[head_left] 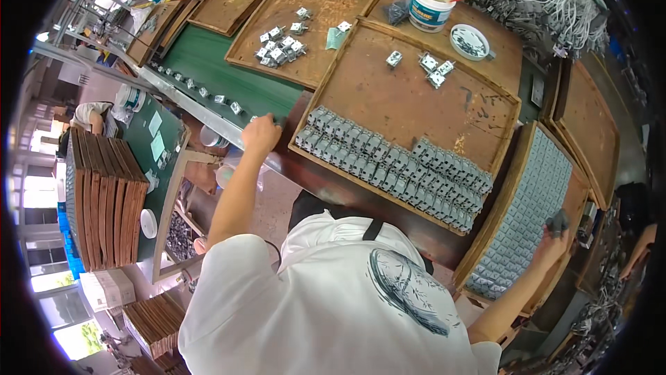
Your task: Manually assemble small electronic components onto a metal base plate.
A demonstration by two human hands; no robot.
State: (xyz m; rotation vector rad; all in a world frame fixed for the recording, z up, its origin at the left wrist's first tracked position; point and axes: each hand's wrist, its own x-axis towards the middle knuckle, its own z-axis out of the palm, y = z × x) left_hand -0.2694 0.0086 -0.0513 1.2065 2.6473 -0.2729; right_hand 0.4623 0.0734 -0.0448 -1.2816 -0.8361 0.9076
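At the near end of the green conveyor belt, my left hand has its fingers curled together. A small pale piece shows by the fingertips; whether they grip it is hidden. Small metal box-shaped parts lie in a line along the belt beside this hand. On the far right, my right hand pinches a small dark grey part. It is over the right edge of a wooden tray covered with rows of grey box-shaped parts. In front of me, a wooden tray holds packed rows of similar parts.
Loose parts lie in another wooden tray farther back. A white bucket and a round white tub stand behind the front tray. White cables hang at the back right. Stacked wooden trays stand left, near another person.
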